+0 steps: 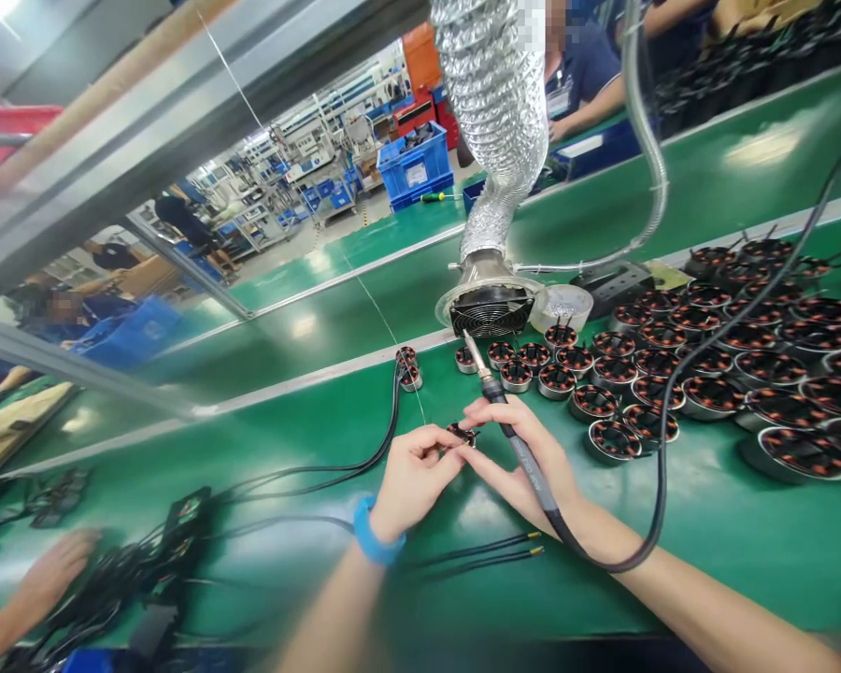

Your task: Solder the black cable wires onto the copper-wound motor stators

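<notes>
My left hand [412, 477], with a blue wristband, pinches a small wound motor stator [461, 433] just above the green bench [322, 421]. My right hand [525, 458] touches the same stator with its fingertips and carries a soldering iron [511, 425] lying across the palm, tip pointing up and away. The iron's black cable [662, 449] loops round my right wrist and rises to the upper right. A thin solder wire [385, 318] runs down towards the stator.
Several stators [673, 374] cover the bench at right. A fume fan [491, 308] on a silver flexible duct stands behind my hands, with a clear dish [564, 304] beside it. Black cables and connectors [147, 561] lie at left, by another person's hand [49, 565]. Two loose wires [477, 551] lie near.
</notes>
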Demonstrator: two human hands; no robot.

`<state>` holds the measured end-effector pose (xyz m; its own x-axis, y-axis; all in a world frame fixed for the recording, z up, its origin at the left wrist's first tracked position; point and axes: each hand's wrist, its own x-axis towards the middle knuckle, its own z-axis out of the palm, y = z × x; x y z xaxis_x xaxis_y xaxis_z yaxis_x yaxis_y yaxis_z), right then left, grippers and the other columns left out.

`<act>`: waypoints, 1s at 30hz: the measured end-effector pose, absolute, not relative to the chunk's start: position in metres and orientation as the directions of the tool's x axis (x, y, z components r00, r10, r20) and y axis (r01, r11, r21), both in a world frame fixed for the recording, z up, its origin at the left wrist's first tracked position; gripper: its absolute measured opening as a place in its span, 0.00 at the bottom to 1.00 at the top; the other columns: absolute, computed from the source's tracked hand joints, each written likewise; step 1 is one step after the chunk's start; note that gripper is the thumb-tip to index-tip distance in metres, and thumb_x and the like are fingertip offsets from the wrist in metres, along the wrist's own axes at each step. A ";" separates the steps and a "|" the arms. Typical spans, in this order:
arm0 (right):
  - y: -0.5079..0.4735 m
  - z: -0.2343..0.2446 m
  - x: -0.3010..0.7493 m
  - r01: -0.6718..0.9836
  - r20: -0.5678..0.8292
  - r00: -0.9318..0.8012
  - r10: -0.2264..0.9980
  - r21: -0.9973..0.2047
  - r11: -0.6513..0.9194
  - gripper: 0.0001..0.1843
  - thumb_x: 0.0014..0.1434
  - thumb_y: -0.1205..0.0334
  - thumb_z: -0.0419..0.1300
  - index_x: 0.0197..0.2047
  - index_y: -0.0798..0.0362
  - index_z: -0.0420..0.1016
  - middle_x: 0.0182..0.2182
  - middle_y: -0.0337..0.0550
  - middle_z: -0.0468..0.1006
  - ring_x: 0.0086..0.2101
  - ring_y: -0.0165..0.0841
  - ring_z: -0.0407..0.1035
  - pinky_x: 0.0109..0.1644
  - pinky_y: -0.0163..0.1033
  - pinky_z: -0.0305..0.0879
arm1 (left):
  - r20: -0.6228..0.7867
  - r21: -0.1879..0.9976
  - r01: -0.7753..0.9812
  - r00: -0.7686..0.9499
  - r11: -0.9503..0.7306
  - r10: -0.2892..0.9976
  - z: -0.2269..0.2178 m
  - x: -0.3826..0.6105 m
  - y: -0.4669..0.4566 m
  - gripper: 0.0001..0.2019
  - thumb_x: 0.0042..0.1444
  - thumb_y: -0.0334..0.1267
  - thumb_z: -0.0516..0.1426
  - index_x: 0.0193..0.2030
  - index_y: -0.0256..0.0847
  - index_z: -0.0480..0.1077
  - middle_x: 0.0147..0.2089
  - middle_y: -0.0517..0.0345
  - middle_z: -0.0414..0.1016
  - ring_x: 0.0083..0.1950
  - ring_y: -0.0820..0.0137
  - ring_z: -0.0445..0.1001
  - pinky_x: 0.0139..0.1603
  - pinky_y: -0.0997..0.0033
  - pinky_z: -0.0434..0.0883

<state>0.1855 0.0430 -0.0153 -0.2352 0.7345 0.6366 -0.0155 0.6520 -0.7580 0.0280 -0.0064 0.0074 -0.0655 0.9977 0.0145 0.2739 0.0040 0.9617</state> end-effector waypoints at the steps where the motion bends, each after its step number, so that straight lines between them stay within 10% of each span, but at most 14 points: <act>1: 0.043 -0.015 0.186 -0.019 0.639 -0.244 0.729 -0.755 0.656 0.11 0.62 0.68 0.63 0.47 0.47 0.70 0.42 0.44 0.75 0.46 0.37 0.73 0.52 0.45 0.72 | 0.008 0.959 0.285 -0.060 0.009 0.998 0.007 0.028 -0.007 0.10 0.57 0.42 0.63 0.32 0.36 0.77 0.29 0.57 0.72 0.28 0.74 0.60 0.29 0.73 0.57; 12: 0.044 -0.020 0.189 -0.008 0.547 -0.407 0.732 -0.803 0.596 0.07 0.66 0.68 0.58 0.46 0.48 0.70 0.40 0.42 0.72 0.39 0.33 0.73 0.44 0.38 0.72 | 0.012 0.879 0.473 0.093 -0.055 0.996 0.014 0.016 -0.013 0.12 0.65 0.42 0.55 0.36 0.40 0.77 0.34 0.55 0.70 0.38 0.68 0.68 0.40 0.71 0.64; 22: 0.052 -0.028 0.191 0.064 0.595 -0.473 0.650 -0.712 0.699 0.12 0.69 0.70 0.52 0.51 0.48 0.70 0.39 0.43 0.70 0.37 0.31 0.71 0.41 0.35 0.71 | -0.145 0.986 0.066 -0.129 0.154 0.981 0.003 0.031 0.000 0.11 0.58 0.43 0.61 0.30 0.37 0.71 0.28 0.61 0.68 0.30 0.74 0.64 0.35 0.74 0.62; 30: 0.056 -0.021 0.196 0.081 0.476 -0.188 0.859 -0.864 0.497 0.19 0.70 0.63 0.53 0.62 0.46 0.68 0.43 0.43 0.79 0.37 0.31 0.77 0.43 0.38 0.76 | -0.002 0.973 0.220 -0.296 0.071 0.955 -0.008 0.030 0.018 0.08 0.55 0.38 0.60 0.27 0.38 0.70 0.27 0.61 0.69 0.30 0.73 0.66 0.34 0.74 0.63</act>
<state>0.1957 0.0563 -0.0205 -0.1881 0.8588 0.4765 0.0805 0.4970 -0.8640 0.0304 0.0181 -0.0084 -0.2964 0.9551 -0.0024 0.2196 0.0706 0.9730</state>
